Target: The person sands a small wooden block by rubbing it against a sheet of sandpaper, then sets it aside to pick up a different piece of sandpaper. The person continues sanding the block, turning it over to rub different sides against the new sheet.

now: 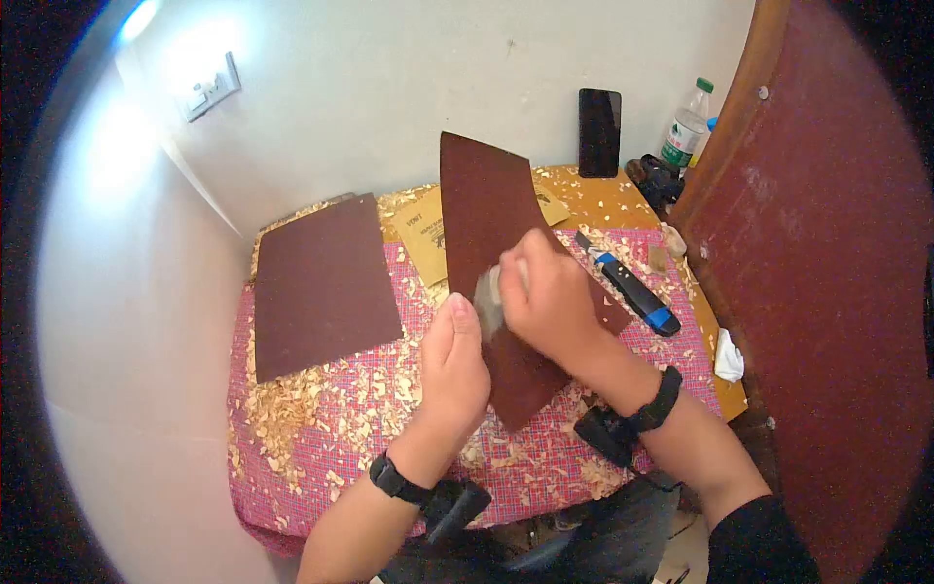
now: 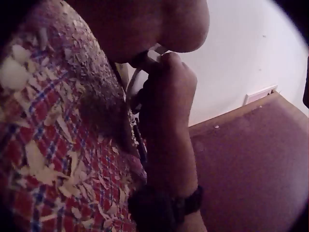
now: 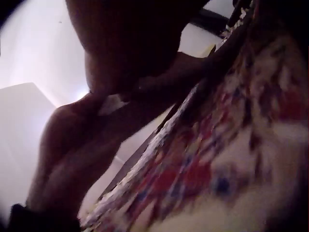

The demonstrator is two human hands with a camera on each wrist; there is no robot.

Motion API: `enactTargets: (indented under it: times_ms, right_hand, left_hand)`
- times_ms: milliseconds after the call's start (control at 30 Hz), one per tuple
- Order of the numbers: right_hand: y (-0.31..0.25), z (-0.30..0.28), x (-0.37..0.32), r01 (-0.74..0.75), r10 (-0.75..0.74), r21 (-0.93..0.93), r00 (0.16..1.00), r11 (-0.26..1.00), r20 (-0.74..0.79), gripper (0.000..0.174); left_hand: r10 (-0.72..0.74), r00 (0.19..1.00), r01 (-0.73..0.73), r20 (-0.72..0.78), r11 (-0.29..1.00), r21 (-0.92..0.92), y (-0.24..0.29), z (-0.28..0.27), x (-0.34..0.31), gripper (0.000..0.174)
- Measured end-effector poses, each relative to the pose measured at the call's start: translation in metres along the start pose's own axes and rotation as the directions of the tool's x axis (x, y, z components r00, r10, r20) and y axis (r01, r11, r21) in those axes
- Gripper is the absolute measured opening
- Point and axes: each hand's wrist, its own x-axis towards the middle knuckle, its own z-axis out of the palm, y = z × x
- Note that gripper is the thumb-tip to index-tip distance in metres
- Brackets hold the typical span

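A dark brown sheet of sandpaper (image 1: 486,195) is raised and bent over the table. My left hand (image 1: 455,360) grips its left edge, thumb uppermost. In my right hand (image 1: 550,302) is a small pale piece (image 1: 489,300), blurred in the head view and lying against the sheet's face; I cannot tell its exact kind. The left wrist view shows the pale piece (image 2: 137,86) with a curved outline, between the two hands. Mostly hidden by the fingers, a bit of the pale piece (image 3: 113,104) appears in the right wrist view.
Another brown sandpaper sheet (image 1: 326,287) lies at left, and a yellow-backed sheet (image 1: 420,238) sits behind. Wood shavings (image 1: 287,419) cover the checked cloth (image 1: 525,496). A black-and-blue knife (image 1: 637,292) lies at right. A phone (image 1: 599,133) and bottle (image 1: 685,127) stand at the back.
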Motion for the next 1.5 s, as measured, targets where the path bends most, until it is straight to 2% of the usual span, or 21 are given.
enactTargets:
  times_ms: [100,133,167,267,367,433,467,500,533,567,633,767,867,933,1033,1100,1200,1267,1367,1400,1500]
  right_hand:
    - [-0.003,-0.003,-0.006,-0.069,0.068,0.029,0.997,0.997,0.032,0.015]
    - [-0.011,-0.005,-0.015,-0.060,0.054,0.044,0.992,0.997,0.110,0.017]
    - [-0.016,0.000,-0.025,-0.043,0.030,0.120,0.993,0.992,0.111,0.018]
    - [-0.009,0.000,-0.011,-0.009,0.003,0.068,0.996,0.998,0.088,0.017]
    - [-0.005,-0.003,-0.004,-0.081,0.082,-0.018,0.996,0.997,0.045,0.016]
    - [-0.009,-0.002,-0.012,-0.125,0.118,0.078,0.989,0.989,0.091,0.016]
    - [-0.010,0.000,-0.010,-0.120,0.111,0.089,0.989,0.989,0.099,0.016]
    - [-0.010,-0.001,-0.009,-0.146,0.136,0.124,0.987,0.981,0.090,0.017]
    - [-0.009,-0.002,-0.008,-0.171,0.160,0.159,0.984,0.972,0.083,0.017]
    - [-0.008,-0.002,-0.009,-0.171,0.158,0.160,0.983,0.972,0.089,0.017]
    - [-0.006,-0.002,-0.010,-0.200,0.176,0.232,0.977,0.952,0.122,0.018]
    - [-0.011,-0.004,-0.009,-0.206,0.176,0.250,0.975,0.946,0.139,0.019]
    - [-0.019,-0.006,-0.009,-0.199,0.157,0.277,0.973,0.940,0.166,0.018]
    - [-0.023,-0.009,-0.012,-0.146,0.087,0.242,0.967,0.959,0.240,0.019]
    - [-0.042,-0.014,-0.026,-0.156,0.022,0.348,0.933,0.924,0.359,0.019]
    - [-0.037,-0.007,-0.026,-0.104,-0.005,0.333,0.951,0.937,0.310,0.019]
    - [-0.034,-0.007,-0.017,-0.042,-0.010,0.243,0.977,0.969,0.211,0.019]
    - [-0.032,-0.008,-0.012,-0.030,-0.002,0.228,0.990,0.973,0.139,0.018]
    - [-0.038,-0.008,-0.025,-0.090,0.033,0.267,0.977,0.959,0.211,0.017]
    - [-0.039,-0.007,-0.026,-0.092,0.035,0.271,0.978,0.958,0.208,0.017]
    - [-0.042,-0.006,-0.025,-0.074,0.014,0.270,0.976,0.960,0.217,0.017]
  left_hand:
    - [0.018,1.000,-0.017,-0.024,0.999,0.035,0.003,-0.005,0.003,0.035]
    - [0.013,1.000,-0.012,-0.019,0.998,0.068,0.004,-0.009,0.005,0.034]
    - [0.016,1.000,-0.015,-0.021,0.997,0.070,0.006,-0.009,0.006,0.034]
    - [0.018,0.998,-0.013,-0.053,0.996,0.088,0.006,-0.005,0.004,0.034]
    - [0.017,0.997,-0.017,-0.081,1.000,0.005,0.002,0.000,-0.002,0.034]
    - [-0.102,0.990,0.085,-0.098,0.983,-0.163,0.008,-0.004,0.004,0.035]
    - [-0.101,0.989,0.082,-0.112,0.984,-0.159,0.014,-0.006,0.007,0.035]
    - [-0.225,0.974,0.201,0.008,0.852,-0.483,0.018,-0.005,0.009,0.036]
    - [-0.295,0.942,0.315,0.161,0.603,-0.733,0.020,-0.005,0.009,0.040]
    - [-0.297,0.942,0.312,0.157,0.602,-0.735,0.018,-0.005,0.008,0.040]
    - [-0.348,0.864,0.503,0.365,0.531,-0.682,0.010,-0.003,0.003,0.059]
    - [-0.291,0.895,0.447,0.338,0.576,-0.685,-0.004,0.001,0.000,0.061]
    - [-0.258,0.912,0.407,0.320,0.673,-0.618,-0.006,0.001,0.002,0.059]
    - [-0.265,0.946,0.325,0.189,0.758,-0.565,-0.012,0.001,0.006,0.058]
    - [-0.350,0.929,0.359,0.119,0.778,-0.516,0.005,-0.015,0.012,0.057]
    - [-0.298,0.951,0.299,0.086,0.809,-0.506,-0.006,-0.015,0.012,0.056]
    - [-0.363,0.932,0.323,-0.015,0.845,-0.426,-0.011,-0.006,0.006,0.054]
    - [-0.279,0.960,0.235,-0.022,0.847,-0.477,-0.009,0.004,0.000,0.053]
    - [-0.284,0.956,0.240,-0.077,0.904,-0.353,-0.024,-0.010,0.009,0.053]
    - [-0.327,0.945,0.291,0.026,0.798,-0.527,-0.002,-0.011,0.010,0.052]
    - [-0.328,0.944,0.280,-0.040,0.858,-0.431,-0.006,-0.013,0.012,0.051]
